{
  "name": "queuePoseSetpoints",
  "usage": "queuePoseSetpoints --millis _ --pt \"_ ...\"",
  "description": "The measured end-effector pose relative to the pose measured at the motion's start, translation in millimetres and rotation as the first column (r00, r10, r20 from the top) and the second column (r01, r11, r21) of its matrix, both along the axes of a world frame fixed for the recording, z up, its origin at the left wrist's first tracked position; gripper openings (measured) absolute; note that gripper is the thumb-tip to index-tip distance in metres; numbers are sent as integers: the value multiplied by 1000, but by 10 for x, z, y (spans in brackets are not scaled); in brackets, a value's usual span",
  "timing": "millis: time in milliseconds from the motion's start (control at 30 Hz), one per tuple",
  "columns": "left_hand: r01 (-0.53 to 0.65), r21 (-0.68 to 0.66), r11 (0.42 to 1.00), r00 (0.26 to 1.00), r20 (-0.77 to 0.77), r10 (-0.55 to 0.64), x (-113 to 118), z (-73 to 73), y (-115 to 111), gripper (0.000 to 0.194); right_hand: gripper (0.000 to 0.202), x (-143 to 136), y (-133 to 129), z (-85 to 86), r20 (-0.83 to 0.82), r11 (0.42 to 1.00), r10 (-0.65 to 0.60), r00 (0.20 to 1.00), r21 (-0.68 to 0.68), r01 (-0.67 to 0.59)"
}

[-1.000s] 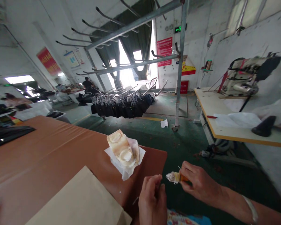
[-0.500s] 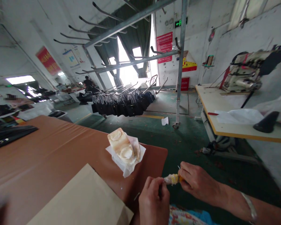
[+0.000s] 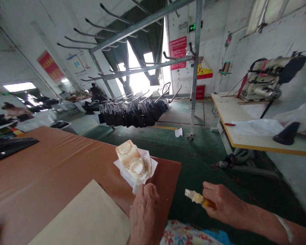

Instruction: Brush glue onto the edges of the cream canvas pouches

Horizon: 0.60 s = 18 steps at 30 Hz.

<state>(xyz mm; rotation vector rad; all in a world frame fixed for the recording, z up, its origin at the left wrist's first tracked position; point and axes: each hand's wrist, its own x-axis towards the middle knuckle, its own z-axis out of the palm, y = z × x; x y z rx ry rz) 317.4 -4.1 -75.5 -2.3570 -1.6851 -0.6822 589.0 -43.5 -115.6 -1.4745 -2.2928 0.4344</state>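
My right hand (image 3: pixel 220 202) is closed round the yellow handle of a small brush (image 3: pixel 197 197), whose tip is coated with a whitish, glue-like crust and points left. The brush is held in the air beyond the table's corner. My left hand (image 3: pixel 145 211) has its fingers pinched together over the brown table; what they hold, if anything, is hidden. Just beyond its fingertips lies a sheet of white paper (image 3: pixel 153 166), and on it stands a crusted, cream-coloured container (image 3: pixel 127 154) with two round hollows. Beside my left hand is a beige board or sheet (image 3: pixel 84 217).
The brown-covered table (image 3: pixel 73 149) ends at a corner right of the container. Ahead, a metal rack (image 3: pixel 196 81) on castors carries dark hanging pieces (image 3: pixel 132 114). At right, a sewing machine (image 3: pixel 265 80) stands on a pale table (image 3: pixel 244 136). A person (image 3: pixel 15 110) is at far left.
My left hand has left the brush tip and moved left, over the table beside the white paper. My right hand has shifted slightly right and down with the brush, whose crusted tip now shows.
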Motion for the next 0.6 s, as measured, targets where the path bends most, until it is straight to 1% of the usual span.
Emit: queuePoseSetpoints --millis 100,133,200,233,300,367,400,467,600 --pt "32 -135 990 999 42 -27 114 0 -6 22 14 47 7 43 -23 1000 -19 1000 3 19" --pt "52 -155 987 996 84 -39 181 -22 -22 22 14 52 14 52 -26 1000 -22 999 12 22" --pt "115 -162 980 966 247 -72 317 -74 -63 17 14 54 34 53 -25 999 -23 999 36 24" --pt "161 -160 974 932 350 -97 376 -96 -84 17 15 53 44 47 -21 998 -23 1000 50 24" --pt "269 -162 949 834 533 -145 464 -124 -122 20 15 49 62 25 -7 996 -14 1000 83 14" --pt "345 -182 921 759 632 -160 521 -133 -150 20 16 49 75 -2 16 993 -2 1000 122 0" --pt "366 -195 910 740 654 -157 543 -133 -160 19 16 51 79 -18 29 990 3 1000 143 -7" --pt "376 -214 902 734 663 -148 576 -134 -168 19 16 62 82 -55 50 984 12 999 179 -21" --pt "365 -240 900 773 616 -150 612 -144 -156 18 16 90 84 -135 81 978 10 997 209 -26"
